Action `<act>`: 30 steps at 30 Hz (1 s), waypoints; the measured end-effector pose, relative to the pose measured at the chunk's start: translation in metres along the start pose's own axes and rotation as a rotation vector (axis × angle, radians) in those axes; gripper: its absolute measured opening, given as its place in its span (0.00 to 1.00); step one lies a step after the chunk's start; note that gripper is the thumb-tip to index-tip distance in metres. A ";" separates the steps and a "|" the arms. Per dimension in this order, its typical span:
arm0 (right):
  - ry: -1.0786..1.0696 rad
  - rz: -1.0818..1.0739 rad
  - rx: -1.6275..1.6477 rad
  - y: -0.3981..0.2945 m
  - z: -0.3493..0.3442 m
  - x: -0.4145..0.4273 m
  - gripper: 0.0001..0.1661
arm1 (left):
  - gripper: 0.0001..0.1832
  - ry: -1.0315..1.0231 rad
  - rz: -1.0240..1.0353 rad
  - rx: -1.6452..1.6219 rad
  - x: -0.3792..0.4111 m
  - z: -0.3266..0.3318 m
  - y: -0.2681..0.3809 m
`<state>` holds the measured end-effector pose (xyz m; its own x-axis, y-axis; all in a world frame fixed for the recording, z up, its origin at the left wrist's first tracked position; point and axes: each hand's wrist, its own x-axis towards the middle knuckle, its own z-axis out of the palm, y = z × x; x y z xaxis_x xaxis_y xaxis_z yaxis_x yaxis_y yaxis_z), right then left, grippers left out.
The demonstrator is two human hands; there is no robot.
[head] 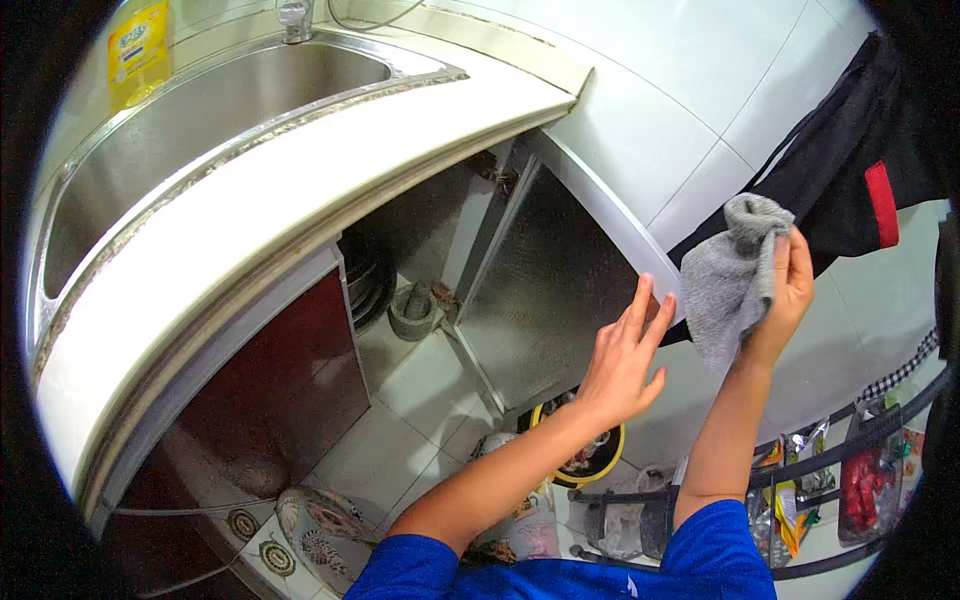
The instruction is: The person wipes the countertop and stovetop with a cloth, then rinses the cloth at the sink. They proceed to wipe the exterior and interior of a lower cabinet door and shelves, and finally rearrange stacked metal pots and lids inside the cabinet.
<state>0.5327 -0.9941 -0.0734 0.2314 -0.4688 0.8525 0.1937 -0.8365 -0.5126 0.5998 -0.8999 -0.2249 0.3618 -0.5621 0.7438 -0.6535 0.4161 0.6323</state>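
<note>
An open cabinet door with a pale metal edge swings out below the counter's right end. The fingertips of my left hand rest at that edge, fingers spread, with nothing held. To its right, my right hand grips a bunched grey cloth, which hangs down beside the outer side of the door's edge. Inside the cabinet stand a stone mortar and dark stacked round pans, partly hidden in shadow.
Above lies a white countertop with a steel sink and a yellow bottle. A black garment hangs on the tiled wall. A yellow-rimmed bin stands below my left forearm, and a black rack holds packets at lower right.
</note>
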 end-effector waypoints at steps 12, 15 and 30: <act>-0.065 -0.521 -0.435 0.064 0.107 0.031 0.08 | 0.42 -0.548 -0.392 0.138 -0.042 0.066 -0.092; -0.127 -0.730 -0.518 0.100 0.146 0.034 0.08 | 0.41 -0.370 -0.516 0.109 -0.053 0.050 -0.133; -0.704 -0.808 -1.205 0.150 -0.010 -0.011 0.19 | 0.43 -0.134 -0.536 0.069 0.015 -0.027 -0.206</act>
<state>0.5501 -1.1171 -0.1591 0.8815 0.1160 0.4576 -0.2695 -0.6724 0.6894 0.7578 -0.9743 -0.3379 0.5707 -0.7700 0.2853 -0.4452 0.0019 0.8954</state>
